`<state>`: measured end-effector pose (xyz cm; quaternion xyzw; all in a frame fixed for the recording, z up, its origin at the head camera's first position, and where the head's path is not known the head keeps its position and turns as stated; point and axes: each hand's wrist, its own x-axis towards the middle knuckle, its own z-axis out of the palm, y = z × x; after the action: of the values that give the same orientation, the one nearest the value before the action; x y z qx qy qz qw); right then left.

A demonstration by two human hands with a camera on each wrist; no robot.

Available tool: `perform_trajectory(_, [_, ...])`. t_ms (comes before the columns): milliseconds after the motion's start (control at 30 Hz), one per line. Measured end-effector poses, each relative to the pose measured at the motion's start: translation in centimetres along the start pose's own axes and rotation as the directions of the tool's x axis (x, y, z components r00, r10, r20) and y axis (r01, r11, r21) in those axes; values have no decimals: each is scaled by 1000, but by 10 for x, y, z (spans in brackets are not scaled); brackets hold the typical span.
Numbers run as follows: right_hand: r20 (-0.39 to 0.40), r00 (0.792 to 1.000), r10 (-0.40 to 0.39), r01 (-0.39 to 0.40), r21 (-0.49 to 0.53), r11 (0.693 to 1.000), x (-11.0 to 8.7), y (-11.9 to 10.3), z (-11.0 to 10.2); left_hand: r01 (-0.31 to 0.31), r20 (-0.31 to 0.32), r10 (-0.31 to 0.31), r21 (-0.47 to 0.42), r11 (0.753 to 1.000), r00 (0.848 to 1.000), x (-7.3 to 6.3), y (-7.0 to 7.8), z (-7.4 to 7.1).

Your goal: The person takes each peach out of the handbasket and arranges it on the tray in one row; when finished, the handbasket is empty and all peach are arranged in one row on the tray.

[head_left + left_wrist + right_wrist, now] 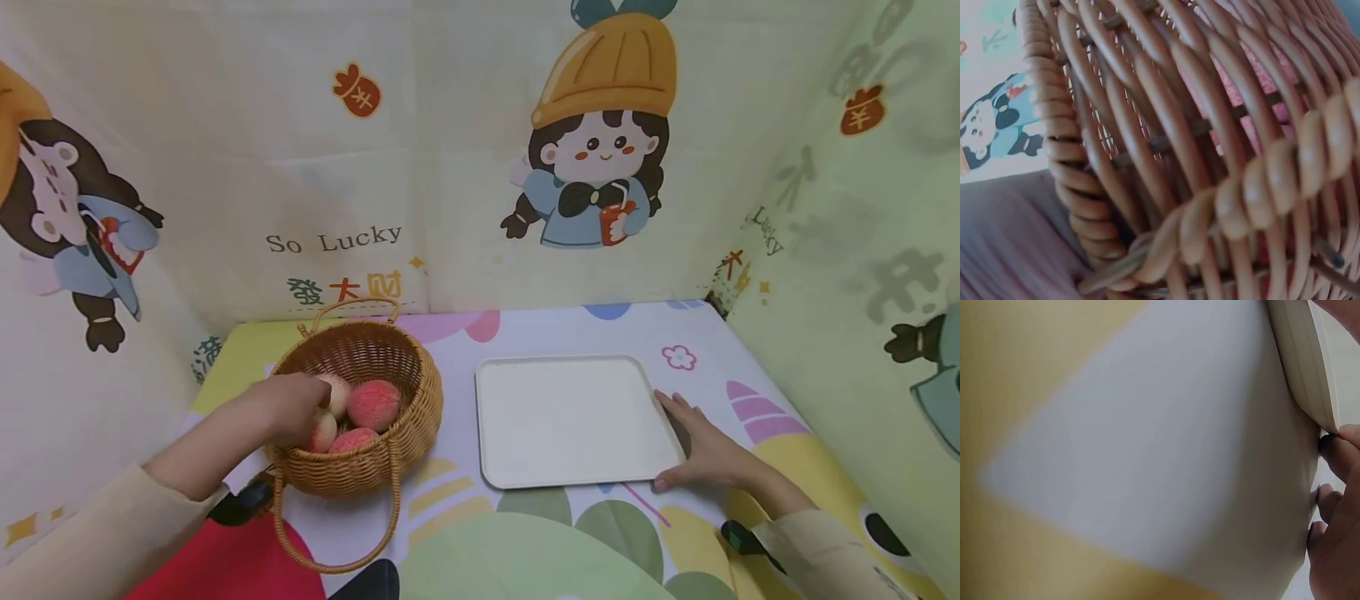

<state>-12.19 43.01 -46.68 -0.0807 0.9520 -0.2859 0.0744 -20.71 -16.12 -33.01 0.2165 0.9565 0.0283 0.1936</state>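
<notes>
In the head view a brown wicker basket [420, 408] holds several pink and cream peaches [373, 406]. My left hand [288, 407] reaches over its left rim, knuckles up, fingers down among the peaches. A pale peach [337, 395] shows beside the fingers; the fingertips are hidden, and I cannot tell whether they grip one. From the left wrist the basket's woven side [1166, 119] fills the view, pink fruit showing through gaps. A white rectangular tray [573, 421] lies right of the basket. My right hand [708, 450] is spread along its right edge, fingertips touching the rim [1310, 369].
One basket handle [337, 570] hangs down onto the patterned tablecloth [450, 533] in front; the other stands up behind. Printed cloth walls [465, 167] enclose the table at the back and both sides. A dark object [371, 581] pokes in at the bottom edge.
</notes>
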Motion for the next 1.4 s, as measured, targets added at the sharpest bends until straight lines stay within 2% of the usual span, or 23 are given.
perform_trajectory(100, [2,1000,4,-4,-3,1000,1,-1,0,-37,-39,36,-3,999,999,-1,-4,1])
perform_trajectory(167, [2,1000,2,-2,-4,1000,1,-1,0,-66,-86,62,-43,997,994,-2,-7,4])
perform_trajectory(300, [-5,1000,-9,9,9,1000,1,-2,0,-130,-201,100,-142,981,975,0,-10,10])
perform_trajectory(433, [-7,1000,-7,7,27,1000,1,-1,0,-159,-266,88,-261,952,960,3,-8,15])
perform_trajectory(533, [-4,1000,-4,4,34,999,1,-1,1,-166,-284,53,-389,906,957,4,-7,18])
perform_trajectory(667, [-5,1000,-7,7,37,999,2,0,2,-159,-300,-28,-582,797,954,5,-3,16])
perform_trajectory(767, [-4,1000,-3,4,37,999,1,0,2,-162,-301,-79,-695,700,950,4,6,9])
perform_trajectory(833, [-5,1000,0,0,37,999,0,-1,2,-179,-302,-90,-750,636,949,4,15,2])
perform_trajectory(867, [-5,1000,1,-1,35,999,0,-1,2,-203,-310,-85,-781,591,947,4,20,-1])
perform_trajectory(900, [-6,1000,2,-2,34,999,0,-2,2,-234,-320,-72,-811,536,945,5,25,-4])
perform_trajectory(967, [-11,1000,2,-2,33,999,-1,-1,2,-297,-344,-41,-860,415,938,7,39,-9])
perform_trajectory(1067, [-15,1000,0,0,34,999,-2,0,3,-385,-393,15,-892,235,919,13,62,-12])
perform_trajectory(1100, [-16,1000,-1,2,36,999,-2,0,3,-398,-401,22,-898,187,916,15,70,-12])
perform_trajectory(1133, [-16,1000,-2,3,37,999,-2,1,3,-404,-406,20,-901,158,914,18,78,-12])
perform_trajectory(1233, [-17,1000,-9,10,44,999,-2,1,4,-387,-392,-27,-915,111,920,27,103,-10])
perform_trajectory(1267, [-17,1000,-12,12,45,999,-2,2,4,-375,-381,-49,-921,103,923,30,111,-9])
perform_trajectory(1333, [-20,1000,-17,18,43,999,-2,2,4,-344,-355,-100,-932,112,930,36,126,-5])
perform_trajectory(1400, [-22,1000,-22,23,39,999,-2,2,4,-310,-327,-130,-941,139,936,41,138,1])
